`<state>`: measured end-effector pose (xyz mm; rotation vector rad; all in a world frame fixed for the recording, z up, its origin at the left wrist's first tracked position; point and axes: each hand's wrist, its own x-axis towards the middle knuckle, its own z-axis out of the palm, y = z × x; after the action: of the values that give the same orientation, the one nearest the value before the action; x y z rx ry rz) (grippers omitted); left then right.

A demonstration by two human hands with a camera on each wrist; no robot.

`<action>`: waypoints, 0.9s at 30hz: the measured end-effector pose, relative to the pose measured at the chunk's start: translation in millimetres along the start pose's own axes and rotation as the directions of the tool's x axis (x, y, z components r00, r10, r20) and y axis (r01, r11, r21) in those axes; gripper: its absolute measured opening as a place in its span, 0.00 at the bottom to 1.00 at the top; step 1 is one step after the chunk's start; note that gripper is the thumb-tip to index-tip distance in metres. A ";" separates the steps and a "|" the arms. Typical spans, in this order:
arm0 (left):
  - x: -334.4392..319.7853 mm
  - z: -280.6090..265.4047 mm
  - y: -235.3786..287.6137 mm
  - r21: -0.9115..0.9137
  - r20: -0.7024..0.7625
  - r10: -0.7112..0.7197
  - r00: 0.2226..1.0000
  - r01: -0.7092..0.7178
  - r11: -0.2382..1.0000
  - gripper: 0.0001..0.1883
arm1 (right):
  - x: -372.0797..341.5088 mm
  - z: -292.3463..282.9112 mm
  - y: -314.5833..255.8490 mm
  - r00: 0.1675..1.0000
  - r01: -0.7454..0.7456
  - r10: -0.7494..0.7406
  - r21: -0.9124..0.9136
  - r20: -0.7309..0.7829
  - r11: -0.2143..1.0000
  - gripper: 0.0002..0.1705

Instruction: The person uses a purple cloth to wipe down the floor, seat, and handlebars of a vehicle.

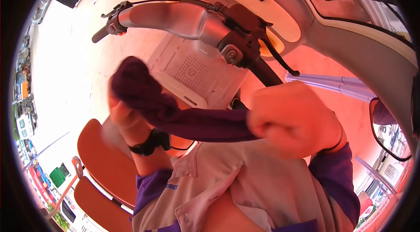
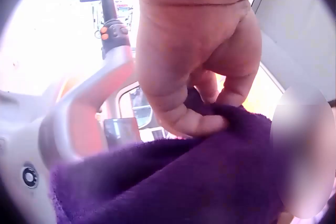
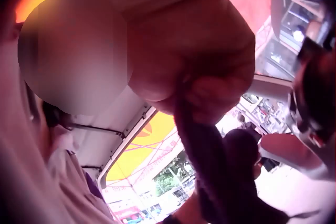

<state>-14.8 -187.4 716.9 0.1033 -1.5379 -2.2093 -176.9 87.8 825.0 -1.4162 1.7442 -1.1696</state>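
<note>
A purple plush towel (image 1: 210, 125) stretches between both hands above the person's lap. At its bunched end on the left, the left hand (image 1: 127, 120) grips it, partly hidden behind the folds. Curled fingers of that hand (image 2: 194, 92) pinch the towel's edge (image 2: 210, 176) in the left wrist view, where the cloth hangs wide below. The right hand (image 1: 295, 120), blurred, is closed in a fist around the other end. In the right wrist view, the towel (image 3: 202, 140) runs down twisted from this fist (image 3: 194, 66). A dark strap with a device (image 1: 151, 142) circles the left wrist.
Ahead are a vehicle's handlebar (image 1: 166, 17), with a black brake lever (image 1: 280, 55) near the right hand, and a ribbed footboard (image 1: 190, 72). A windscreen frame (image 1: 350, 35) curves along the right. Brown seats (image 1: 103, 157) stand at the left, beside the person.
</note>
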 end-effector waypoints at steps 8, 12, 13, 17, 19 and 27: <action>59.5 107.9 63.5 0.376 -0.114 0.356 0.928 -0.291 0.880 0.23 | -5.5 -56.4 44.8 0.698 -0.245 -0.343 -0.660 -0.629 0.710 0.12; 119.0 139.8 54.2 0.490 0.284 0.371 0.884 -0.466 0.737 0.15 | 18.5 -85.6 105.3 0.636 -0.361 -0.382 -0.695 -0.671 0.621 0.15; 138.8 141.6 41.3 0.491 0.398 0.427 0.812 -0.582 0.649 0.12 | 20.8 -86.5 124.1 0.676 -0.377 -0.274 -0.640 -0.684 0.669 0.15; 185.5 110.4 -17.9 0.655 0.319 0.355 0.879 -0.475 0.588 0.11 | 19.4 -79.8 223.0 0.820 -0.344 0.056 -0.413 -0.569 0.843 0.16; 196.0 89.5 -31.2 0.459 -0.039 0.008 0.999 0.011 0.889 0.12 | 34.3 -84.6 236.8 0.835 -0.311 0.138 -0.250 -0.532 0.917 0.17; 175.5 75.1 -49.1 0.250 -0.376 0.134 0.917 -0.039 0.967 0.16 | 115.2 -55.0 230.8 0.920 -0.011 -0.072 -0.209 -0.385 0.978 0.22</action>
<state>-210.9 -177.6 733.6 0.5091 -1.5331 -1.7889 -354.1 0.7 650.3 -1.4004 2.1805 -1.3962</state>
